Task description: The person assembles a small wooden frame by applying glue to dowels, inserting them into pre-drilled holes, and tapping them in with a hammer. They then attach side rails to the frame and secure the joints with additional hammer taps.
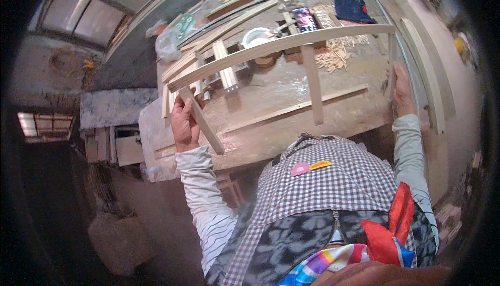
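Observation:
A pale wooden frame piece [281, 45] is held up over the workbench: one long rail with three shorter bars joined to it and pointing toward me. My left hand [185, 122] is closed around the left bar [204, 123], near its joint with the rail. At the far end, my right hand [403, 90] grips the right bar [390, 67], its fingers partly hidden. Between them, the middle bar [313, 88] hangs free of either hand. Beneath the frame lies a loose wooden strip [297, 108] with small dark holes along it.
Behind the rail sit a white tub [255, 37], a phone [304, 20] with a lit screen, and a heap of wooden dowels [336, 58]. A dark cloth [353, 9] lies far right. Wooden strips [225, 64] and a clear plastic bag [167, 45] occupy the left side. Long boards [427, 77] stand at right.

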### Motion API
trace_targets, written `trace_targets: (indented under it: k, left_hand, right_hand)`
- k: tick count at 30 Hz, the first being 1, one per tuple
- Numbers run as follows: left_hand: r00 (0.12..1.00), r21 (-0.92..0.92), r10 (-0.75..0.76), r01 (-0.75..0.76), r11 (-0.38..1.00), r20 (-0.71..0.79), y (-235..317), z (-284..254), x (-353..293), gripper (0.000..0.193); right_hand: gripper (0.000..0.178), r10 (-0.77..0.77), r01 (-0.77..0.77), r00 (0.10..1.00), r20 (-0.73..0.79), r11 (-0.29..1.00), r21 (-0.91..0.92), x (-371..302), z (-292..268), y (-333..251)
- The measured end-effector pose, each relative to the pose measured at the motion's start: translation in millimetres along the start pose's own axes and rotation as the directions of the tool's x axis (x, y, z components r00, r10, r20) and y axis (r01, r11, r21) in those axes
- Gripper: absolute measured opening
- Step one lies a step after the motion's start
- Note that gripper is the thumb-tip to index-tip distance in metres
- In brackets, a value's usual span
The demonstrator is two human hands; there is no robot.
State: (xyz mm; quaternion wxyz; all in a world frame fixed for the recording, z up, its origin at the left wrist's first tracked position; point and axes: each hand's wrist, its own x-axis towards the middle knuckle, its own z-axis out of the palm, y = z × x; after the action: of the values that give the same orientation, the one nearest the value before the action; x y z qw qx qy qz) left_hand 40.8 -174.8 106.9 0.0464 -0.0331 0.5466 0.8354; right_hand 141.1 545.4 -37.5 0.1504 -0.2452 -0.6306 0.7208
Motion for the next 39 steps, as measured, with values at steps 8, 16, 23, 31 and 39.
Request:
trace_targets:
  k: [8,16,23,31,39]
  left_hand:
    - [0.957,0.625,0.142,0.05,0.779,-0.253,-58,-40,-13,0.021]
    - [0.942,0.723,0.295,-0.094,0.684,-0.158,-56,-42,-65,0.028]
    - [0.921,0.664,0.33,-0.116,0.739,-0.207,-47,-44,-87,0.026]
    - [0.903,0.785,0.349,-0.02,0.619,-0.252,-53,-43,-91,0.036]
    - [0.883,0.769,0.395,-0.065,0.636,-0.252,-68,-40,-95,0.034]
  right_hand:
    - [0.042,-0.122,0.125,0.992,0.03,0.947,-0.295,-27,52,-12]
    - [0.046,-0.195,0.2,0.979,0.061,0.854,-0.479,-45,58,-15]
    - [0.043,-0.318,0.302,0.944,0.082,0.739,-0.602,-50,63,-12]
    - [0.047,-0.24,0.249,0.966,0.1,0.746,-0.618,-44,76,-16]
    - [0.045,-0.263,0.253,0.961,0.087,0.707,-0.661,-43,76,-4]
